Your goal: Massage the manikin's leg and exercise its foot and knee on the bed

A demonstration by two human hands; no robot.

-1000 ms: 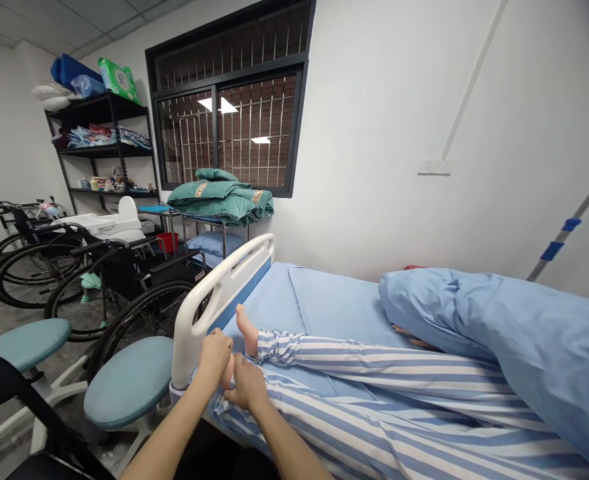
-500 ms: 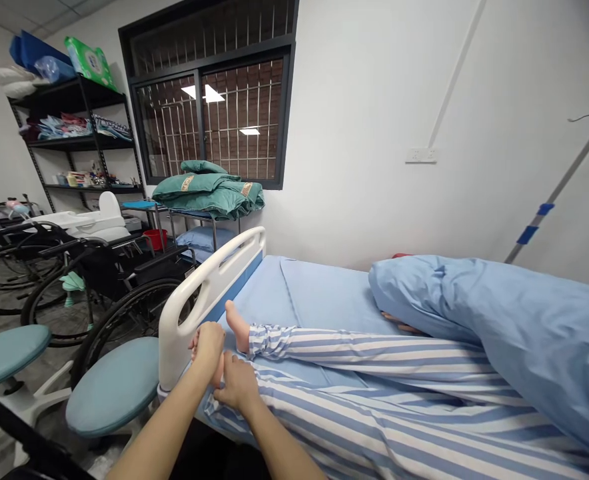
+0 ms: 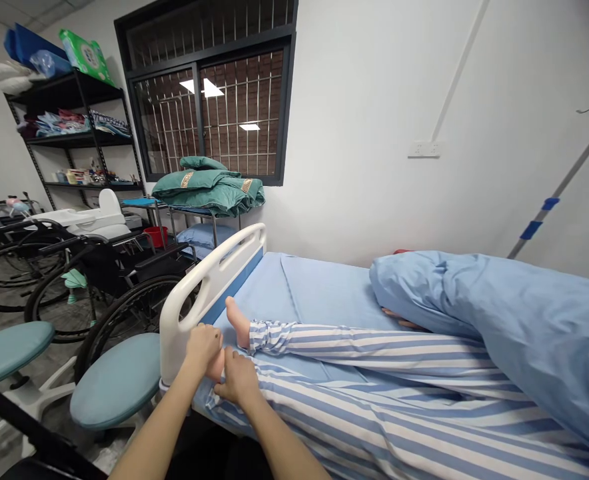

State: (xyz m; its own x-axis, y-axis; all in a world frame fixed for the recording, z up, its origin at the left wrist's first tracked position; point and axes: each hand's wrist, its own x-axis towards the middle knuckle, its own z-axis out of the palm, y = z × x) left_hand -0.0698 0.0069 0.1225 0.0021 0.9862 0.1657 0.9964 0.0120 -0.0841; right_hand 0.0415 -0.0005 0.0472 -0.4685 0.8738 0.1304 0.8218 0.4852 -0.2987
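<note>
A person in blue-and-white striped trousers [image 3: 364,347] lies on the bed. My left hand [image 3: 203,348] is wrapped over the front part of the nearer foot [image 3: 216,367], and its fingers are mostly hidden behind the foot. My right hand [image 3: 239,377] closes round the ankle of that same foot, at the trouser hem, with the thumb on the near side. Just beyond my hands the other bare foot [image 3: 238,325] rests on the sheet with its toes up, untouched.
The white footboard [image 3: 172,333] stands just left of my hands. A blue quilt [image 3: 484,300] covers the upper legs. Round stools [image 3: 117,380] and a wheelchair [image 3: 119,280] are on the left. A pole [image 3: 569,177] leans at the right.
My left hand has turned on the foot, its back now facing up more and the wrist slightly further left. My right hand keeps its hold at the ankle. The view has shifted slightly.
</note>
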